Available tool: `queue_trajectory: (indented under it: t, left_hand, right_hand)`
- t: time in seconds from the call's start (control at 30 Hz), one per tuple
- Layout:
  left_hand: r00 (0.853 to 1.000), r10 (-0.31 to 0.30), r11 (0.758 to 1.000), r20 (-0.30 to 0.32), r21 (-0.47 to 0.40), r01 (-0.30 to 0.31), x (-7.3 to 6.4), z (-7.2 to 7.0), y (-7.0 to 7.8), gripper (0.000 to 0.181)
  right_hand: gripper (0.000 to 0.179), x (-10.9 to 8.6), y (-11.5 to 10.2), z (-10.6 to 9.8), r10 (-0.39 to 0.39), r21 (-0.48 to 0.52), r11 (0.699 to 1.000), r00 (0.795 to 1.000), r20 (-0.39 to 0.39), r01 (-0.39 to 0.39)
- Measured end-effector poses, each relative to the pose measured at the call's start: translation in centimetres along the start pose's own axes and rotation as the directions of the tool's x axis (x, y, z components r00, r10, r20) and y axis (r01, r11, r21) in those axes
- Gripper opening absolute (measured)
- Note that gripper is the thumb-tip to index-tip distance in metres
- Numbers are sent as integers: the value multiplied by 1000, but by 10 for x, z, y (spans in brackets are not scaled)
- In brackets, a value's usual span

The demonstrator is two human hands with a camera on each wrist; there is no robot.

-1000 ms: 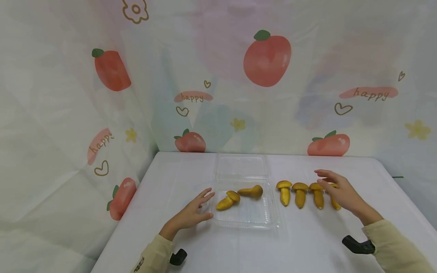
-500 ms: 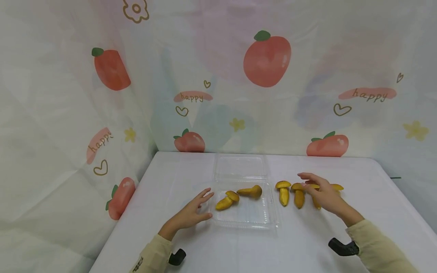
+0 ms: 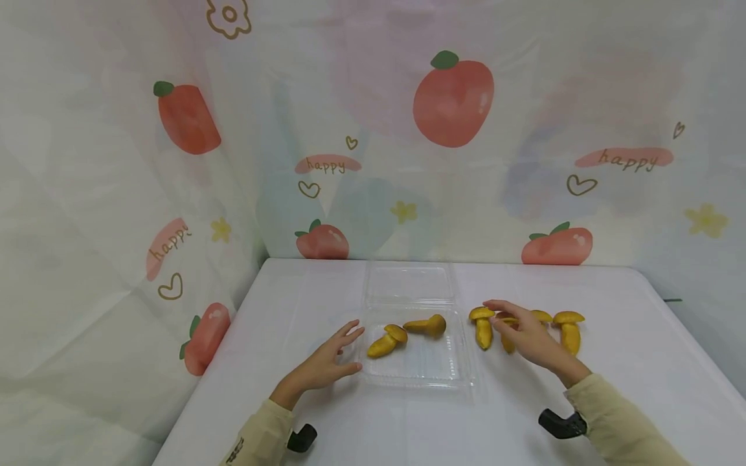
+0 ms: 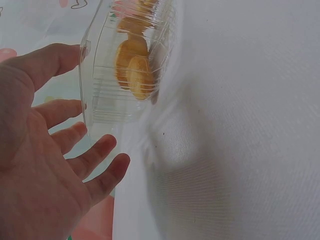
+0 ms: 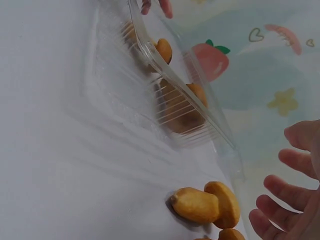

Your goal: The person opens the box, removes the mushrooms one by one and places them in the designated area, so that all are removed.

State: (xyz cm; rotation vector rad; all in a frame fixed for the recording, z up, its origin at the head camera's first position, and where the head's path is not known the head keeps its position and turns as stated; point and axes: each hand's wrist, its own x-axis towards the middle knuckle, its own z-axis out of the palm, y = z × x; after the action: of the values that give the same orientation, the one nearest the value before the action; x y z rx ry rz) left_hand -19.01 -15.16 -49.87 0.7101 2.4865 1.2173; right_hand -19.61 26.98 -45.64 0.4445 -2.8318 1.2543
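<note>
A clear plastic clamshell box lies with its lid folded back. Inside it are two yellow-brown mushrooms, one tilted at the left and one on its side. My left hand is spread at the box's left side; in the left wrist view its thumb and a finger reach the rim. Over the row of mushrooms right of the box hovers my right hand, fingers loosely bent and holding nothing. It partly hides the middle mushrooms; the leftmost mushroom lies by its fingertips.
The rightmost mushroom of the row shows beside the right wrist. White cloth covers the table. A fruit-patterned curtain rises behind the table and along its left side. Black camera mounts hang below both wrists.
The right hand has moved left along the row, from the rightmost mushroom toward the leftmost, uncovering those at the right. The left hand, the box and the mushrooms look still.
</note>
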Motion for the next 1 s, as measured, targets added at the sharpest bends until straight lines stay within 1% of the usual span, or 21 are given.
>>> queue_trajectory:
  t: [0.1, 0.23, 0.33, 0.47, 0.6, 0.77, 0.9, 1.0]
  left_hand:
    - [1000, -4, 1000, 0, -1, 4, 0, 0, -1, 71]
    - [1000, -15, 1000, 3, -11, 15, -1, 0, 0, 71]
    - [1000, -18, 1000, 4, -17, 18, -2, 0, 1, 71]
    - [1000, -12, 1000, 2, -12, 12, -1, 0, -1, 71]
    - [1000, -9, 1000, -5, -12, 9, 0, -1, -3, 71]
    - [1000, -4, 1000, 2, -22, 4, 1, -1, -4, 71]
    - [1000, 0, 1000, 4, -30, 0, 1, -1, -3, 71]
    - [1000, -2, 1000, 4, -31, 2, 0, -1, -2, 71]
  right_hand:
    - [40, 2, -2, 7, -30, 29, 999, 1000, -3, 30]
    - [37, 5, -6, 16, -62, 34, 997, 998, -17, 63]
    - [37, 8, -11, 21, -52, 24, 998, 999, -15, 52]
    - [40, 12, -18, 26, -38, 35, 999, 999, 5, 38]
    - [40, 17, -19, 32, -48, 45, 998, 999, 11, 47]
    - [40, 22, -18, 40, -61, 48, 997, 998, 16, 60]
    - [39, 25, -19, 46, -79, 37, 996, 997, 18, 78]
    - [39, 27, -21, 49, -72, 20, 997, 997, 21, 72]
